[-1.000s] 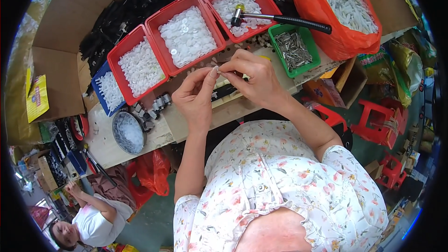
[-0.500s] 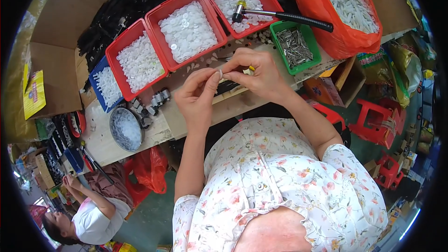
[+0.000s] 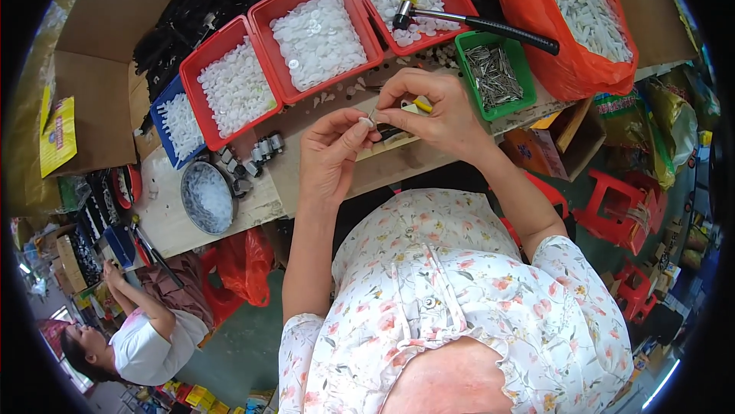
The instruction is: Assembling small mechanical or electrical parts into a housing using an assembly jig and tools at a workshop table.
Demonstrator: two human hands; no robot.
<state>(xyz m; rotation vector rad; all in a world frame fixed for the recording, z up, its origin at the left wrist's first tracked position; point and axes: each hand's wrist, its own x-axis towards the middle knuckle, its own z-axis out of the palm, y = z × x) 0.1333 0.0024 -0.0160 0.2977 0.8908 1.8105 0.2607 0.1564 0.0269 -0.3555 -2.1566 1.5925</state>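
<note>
Over the bench, my left hand (image 3: 334, 147) is closed, its thumb and forefinger pinching a small white plastic piece (image 3: 367, 121). My right hand (image 3: 435, 114) meets it from the right, thumb and forefinger pressed together on a thin metal pin (image 3: 373, 113) whose tip is at the white piece. Fingers hide much of both parts. Beyond the hands stand red bins of white plastic parts, among them a bin of round white discs (image 3: 318, 35). A green bin (image 3: 527, 100) of metal pins is beside my right hand.
A black-handled hammer (image 3: 490, 25) lies across the right red bin and the green one. An orange bag (image 3: 528, 62) of white pieces stands far right. At left are a blue bin (image 3: 178, 130), a round metal bowl (image 3: 207, 198) and pliers (image 3: 153, 257). Another person (image 3: 149, 337) sits lower left.
My hands have turned slightly, and the thin metal pin now shows between the fingertips beside the white piece. The whole view has shifted a little.
</note>
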